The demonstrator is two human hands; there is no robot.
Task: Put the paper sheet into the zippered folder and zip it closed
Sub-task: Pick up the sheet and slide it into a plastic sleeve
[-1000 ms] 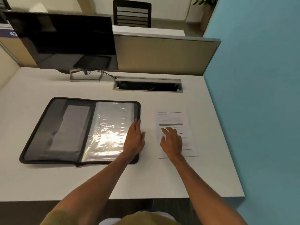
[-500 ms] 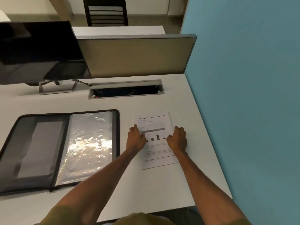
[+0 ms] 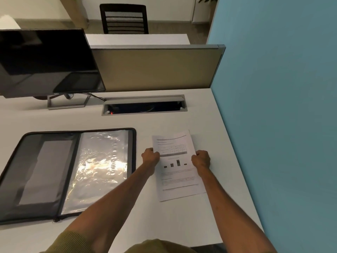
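A printed paper sheet (image 3: 179,178) with a table and a small bar chart is at the right of the white desk; its far end is lifted and curls up. My left hand (image 3: 150,156) grips its left edge and my right hand (image 3: 201,159) grips its right edge. To the left lies the zippered folder (image 3: 45,172), spread open flat, black-edged, with a grey pocket on its left half and a shiny clear plastic sleeve (image 3: 98,167) on its right half. A zip pull (image 3: 55,219) shows at its near edge.
A dark monitor (image 3: 45,61) on a stand is at the back left. An open cable tray (image 3: 145,106) is set into the desk behind the folder. A beige divider panel (image 3: 155,68) closes the back, a blue wall (image 3: 282,106) the right side.
My left hand left the folder and went to the sheet's left edge; my right hand shifted to its right edge. Both closed on the sheet and its far end has risen off the desk.
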